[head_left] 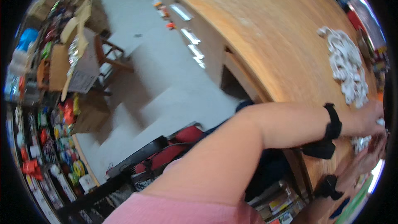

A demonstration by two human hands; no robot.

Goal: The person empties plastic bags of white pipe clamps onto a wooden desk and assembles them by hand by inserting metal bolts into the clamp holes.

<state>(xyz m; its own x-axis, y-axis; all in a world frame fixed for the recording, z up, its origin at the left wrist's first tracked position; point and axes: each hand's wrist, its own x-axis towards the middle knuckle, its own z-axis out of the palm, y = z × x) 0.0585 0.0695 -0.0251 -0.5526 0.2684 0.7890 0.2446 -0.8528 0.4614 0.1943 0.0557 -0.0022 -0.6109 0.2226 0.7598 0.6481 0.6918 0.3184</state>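
My left arm reaches across to the far right edge of the view, a black strap around its wrist. At the rim, my left hand (368, 119) curls its fingers by a small white bit that I cannot make out. Just below it is my right hand (367, 157), close to the left one; its fingers are smeared and partly cut off. A black strap circles that wrist as well. Beyond my left hand, a loose heap of white looped cord or strip (347, 64) lies on the wooden table (273, 29). More white material (361, 144) shows between the two hands.
A red and black chair (166, 151) stands left of my arm, against the table. Shelves packed with colourful goods (49, 141) line the left side. Cardboard boxes (92, 110) and a wooden stool (114, 56) stand on the grey floor (166, 74). Clutter borders the table's far right edge.
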